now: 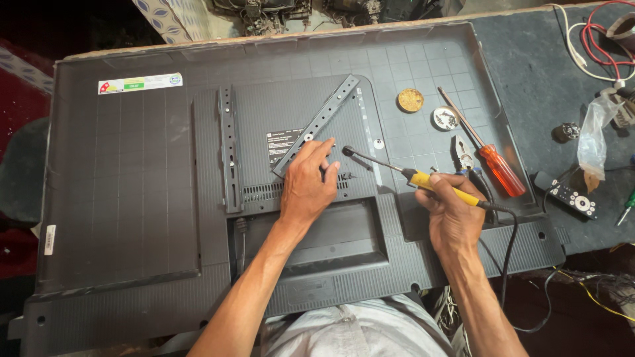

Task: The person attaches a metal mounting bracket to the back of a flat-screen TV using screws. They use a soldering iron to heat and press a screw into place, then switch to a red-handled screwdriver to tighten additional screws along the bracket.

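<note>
Two bare hands are working: left hand (307,185) pressing spread on one perforated metal wall-mount bracket (317,124), right hand (453,211) gripping one yellow-handled soldering iron (413,177).

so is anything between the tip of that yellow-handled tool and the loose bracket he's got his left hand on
Nothing visible. The yellow-handled tool in the right hand has its tip right beside the left hand, which rests on the tilted mounting bracket; only bare back panel lies between.

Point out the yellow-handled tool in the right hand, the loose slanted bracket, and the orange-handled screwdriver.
yellow-handled tool (444,187), head view, on the yellow grip ahead of the right hand.
slanted bracket (329,113), head view, mid-length of the bar.
orange-handled screwdriver (503,170), head view, middle of the orange handle.
</note>
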`<control>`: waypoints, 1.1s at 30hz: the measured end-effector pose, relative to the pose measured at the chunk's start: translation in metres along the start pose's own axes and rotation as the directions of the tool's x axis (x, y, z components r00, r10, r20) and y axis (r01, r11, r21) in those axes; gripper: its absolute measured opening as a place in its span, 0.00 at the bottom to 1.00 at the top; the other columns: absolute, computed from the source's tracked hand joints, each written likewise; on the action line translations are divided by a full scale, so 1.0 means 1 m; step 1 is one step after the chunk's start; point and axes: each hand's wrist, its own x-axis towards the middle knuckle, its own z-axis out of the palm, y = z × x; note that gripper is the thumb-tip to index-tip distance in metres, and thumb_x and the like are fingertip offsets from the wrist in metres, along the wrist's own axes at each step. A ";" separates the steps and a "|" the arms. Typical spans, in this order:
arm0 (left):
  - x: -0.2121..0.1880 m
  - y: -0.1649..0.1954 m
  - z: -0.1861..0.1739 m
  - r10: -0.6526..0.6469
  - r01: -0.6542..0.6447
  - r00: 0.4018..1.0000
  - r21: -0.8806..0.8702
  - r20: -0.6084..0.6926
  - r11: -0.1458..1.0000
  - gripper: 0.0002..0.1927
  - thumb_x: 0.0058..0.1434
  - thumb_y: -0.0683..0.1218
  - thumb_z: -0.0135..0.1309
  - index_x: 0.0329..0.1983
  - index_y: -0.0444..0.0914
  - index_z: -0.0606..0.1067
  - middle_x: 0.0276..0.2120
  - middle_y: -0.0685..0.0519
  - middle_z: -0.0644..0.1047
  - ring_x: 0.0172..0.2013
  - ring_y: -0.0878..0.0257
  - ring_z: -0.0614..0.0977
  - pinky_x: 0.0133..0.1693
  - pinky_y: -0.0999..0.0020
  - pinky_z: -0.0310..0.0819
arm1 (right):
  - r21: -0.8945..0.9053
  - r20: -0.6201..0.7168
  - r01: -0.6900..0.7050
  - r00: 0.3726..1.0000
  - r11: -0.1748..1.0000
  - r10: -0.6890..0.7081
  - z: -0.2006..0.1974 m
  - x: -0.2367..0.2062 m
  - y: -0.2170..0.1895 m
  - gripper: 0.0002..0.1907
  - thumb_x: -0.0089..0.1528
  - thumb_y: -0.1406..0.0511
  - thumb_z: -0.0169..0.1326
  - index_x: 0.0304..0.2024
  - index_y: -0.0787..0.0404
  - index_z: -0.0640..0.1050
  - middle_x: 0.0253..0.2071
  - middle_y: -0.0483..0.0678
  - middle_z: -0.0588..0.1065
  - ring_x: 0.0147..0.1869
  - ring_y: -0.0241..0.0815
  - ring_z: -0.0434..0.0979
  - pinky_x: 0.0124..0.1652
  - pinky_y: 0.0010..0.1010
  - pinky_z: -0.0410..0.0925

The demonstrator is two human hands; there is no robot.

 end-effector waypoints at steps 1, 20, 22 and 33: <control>0.000 0.000 0.000 -0.010 0.010 1.000 -0.002 0.004 1.000 0.21 0.58 0.38 0.58 0.57 0.30 0.76 0.39 0.47 0.77 0.35 0.56 0.79 0.42 0.62 0.74 | -0.002 -0.004 -0.004 1.000 1.000 0.004 -0.001 0.000 0.000 0.03 0.64 0.73 0.58 0.41 0.67 0.77 0.41 0.52 0.77 0.39 0.41 0.82 0.39 0.29 0.79; 0.000 0.001 0.000 -0.030 0.030 0.999 -0.014 0.019 0.999 0.22 0.58 0.38 0.57 0.57 0.30 0.76 0.39 0.48 0.77 0.33 0.58 0.79 0.41 0.63 0.75 | 0.022 -0.003 0.055 0.998 0.998 -0.055 -0.007 -0.006 -0.001 0.03 0.65 0.72 0.59 0.39 0.67 0.77 0.38 0.54 0.77 0.35 0.42 0.81 0.35 0.29 0.76; -0.001 0.001 -0.001 -0.024 0.025 1.000 -0.008 0.017 1.000 0.21 0.59 0.38 0.57 0.57 0.30 0.76 0.38 0.47 0.76 0.33 0.57 0.79 0.41 0.63 0.74 | 0.017 -0.001 0.050 0.999 0.999 -0.049 -0.007 -0.006 -0.001 0.03 0.65 0.72 0.58 0.39 0.67 0.77 0.38 0.54 0.77 0.36 0.42 0.81 0.35 0.29 0.76; 0.001 0.003 -0.001 -0.065 0.066 0.998 -0.011 0.025 0.998 0.21 0.57 0.38 0.57 0.56 0.31 0.76 0.40 0.47 0.77 0.31 0.55 0.78 0.37 0.61 0.73 | 0.018 -0.006 0.025 1.000 1.000 -0.024 0.000 -0.003 -0.002 0.04 0.64 0.72 0.59 0.40 0.67 0.78 0.39 0.53 0.78 0.38 0.42 0.81 0.37 0.30 0.78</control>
